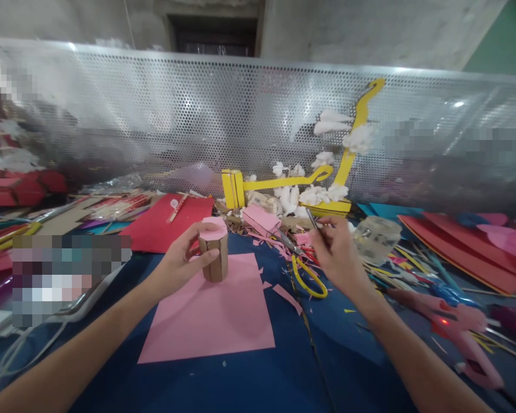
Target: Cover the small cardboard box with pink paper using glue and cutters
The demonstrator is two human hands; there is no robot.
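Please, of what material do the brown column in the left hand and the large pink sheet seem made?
Brown column: probably cardboard, matte, judging by its dull brown, flat-sided panels.
Pink sheet: likely paper or thin card, matte, lying flat with straight edges.

You were at a craft table (241, 384), in what looked like a makeshift workshop: pink paper (215, 315), scissors (296, 248), scraps (288, 299) and a glue gun (460, 327), its light (444, 322) glowing red, crowded the space around you. A perforated metal screen (249, 115) stood in front of you, with a bare grey wall (382, 34) behind it.
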